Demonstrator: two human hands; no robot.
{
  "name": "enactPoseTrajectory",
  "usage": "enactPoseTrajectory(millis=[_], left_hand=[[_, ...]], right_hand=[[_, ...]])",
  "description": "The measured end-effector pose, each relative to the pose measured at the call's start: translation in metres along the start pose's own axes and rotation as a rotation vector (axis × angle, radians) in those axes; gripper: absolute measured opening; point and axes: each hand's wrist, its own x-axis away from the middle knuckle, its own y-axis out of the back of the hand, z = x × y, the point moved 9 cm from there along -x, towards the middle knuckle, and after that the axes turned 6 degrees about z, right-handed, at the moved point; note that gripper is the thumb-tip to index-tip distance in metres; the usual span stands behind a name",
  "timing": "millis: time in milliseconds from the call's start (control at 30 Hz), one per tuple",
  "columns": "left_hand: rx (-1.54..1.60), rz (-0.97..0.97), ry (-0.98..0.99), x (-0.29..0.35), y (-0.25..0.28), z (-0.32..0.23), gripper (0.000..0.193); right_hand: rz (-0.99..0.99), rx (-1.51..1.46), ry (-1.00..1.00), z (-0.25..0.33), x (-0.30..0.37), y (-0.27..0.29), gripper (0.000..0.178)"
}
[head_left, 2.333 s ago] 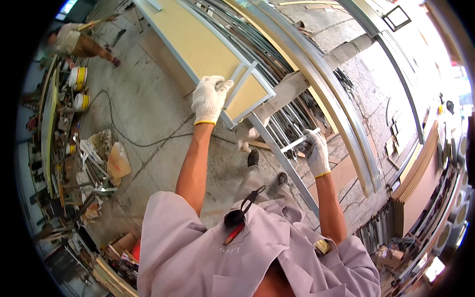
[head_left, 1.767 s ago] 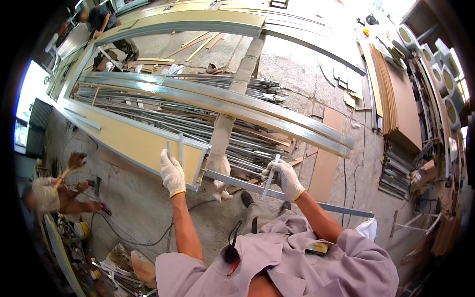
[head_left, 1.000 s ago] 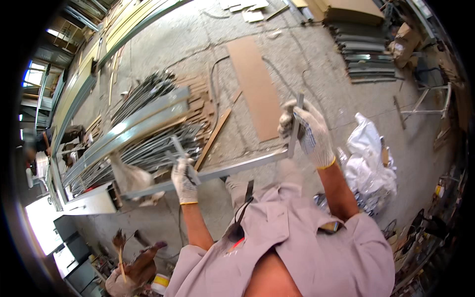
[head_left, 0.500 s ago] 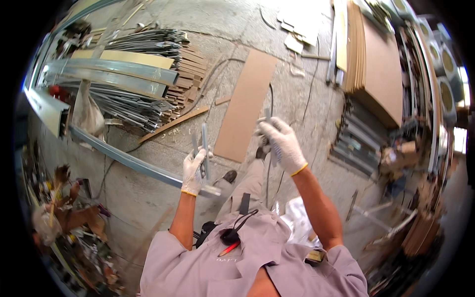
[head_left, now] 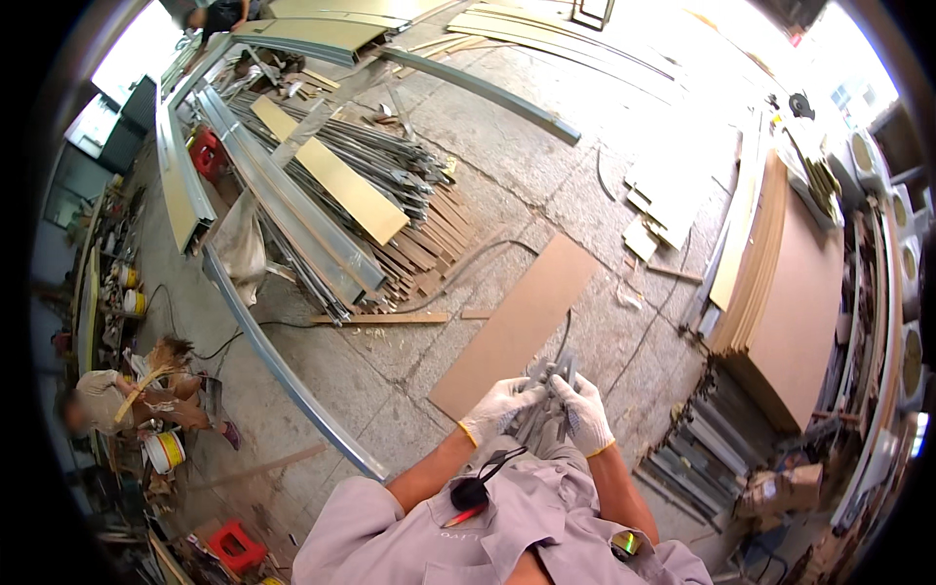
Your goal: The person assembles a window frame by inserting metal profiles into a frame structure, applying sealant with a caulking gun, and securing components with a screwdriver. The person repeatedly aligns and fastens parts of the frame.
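White gloves with yellow cuffs cover both of my hands, which are close together in front of my body. My left hand (head_left: 505,405) is closed around short grey metal strips (head_left: 534,421). Close beside it, my right hand (head_left: 583,413) also grips grey metal strips, its fingers curled near their upper ends. The strips stand roughly upright between the gloves; their exact number and lower ends are hard to make out. Just beyond my hands, a long brown board (head_left: 522,322) lies flat on the concrete floor.
A pile of metal bars and wooden slats (head_left: 429,234) lies ahead to the left. A long metal rail (head_left: 283,375) runs along my left. Stacked brown boards (head_left: 795,302) stand at the right, above metal profiles (head_left: 717,448). Another person (head_left: 222,18) is at the far left.
My hands were apart, each with metal strips; now they have come together at the middle. The view has shifted, showing more of the floor and room ahead.
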Motion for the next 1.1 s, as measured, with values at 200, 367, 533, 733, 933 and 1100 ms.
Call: enactPoseTrajectory(millis=[200, 367, 533, 733, 933, 1100], left_hand=[[0.147, -0.215, -0.112, -0.069, -0.004, -0.078, 0.029], [0.674, -0.266, -0.517, -0.085, 0.056, -0.146, 0.04], [0.8, -0.4, -0.661, -0.099, 0.122, -0.215, 0.039], [1.096, -0.294, -0.871, -0.143, 0.237, -0.28, 0.034], [0.931, -0.3, -0.905, -0.141, 0.323, -0.444, 0.041], [0.87, -0.352, -1.01, -0.108, 0.387, -0.552, 0.035]], right_hand=[[0.113, 0.069, -0.019, 0.095, -0.1, 0.022, 0.024], [0.218, 0.115, -0.073, 0.181, -0.196, -0.007, 0.03], [0.323, 0.229, -0.099, 0.253, -0.305, -0.063, 0.029], [0.368, 0.312, -0.184, 0.295, -0.429, -0.175, 0.028], [0.416, 0.44, -0.103, 0.367, -0.581, -0.269, 0.035], [0.555, 0.758, 0.141, 0.452, -0.725, -0.414, 0.04]])
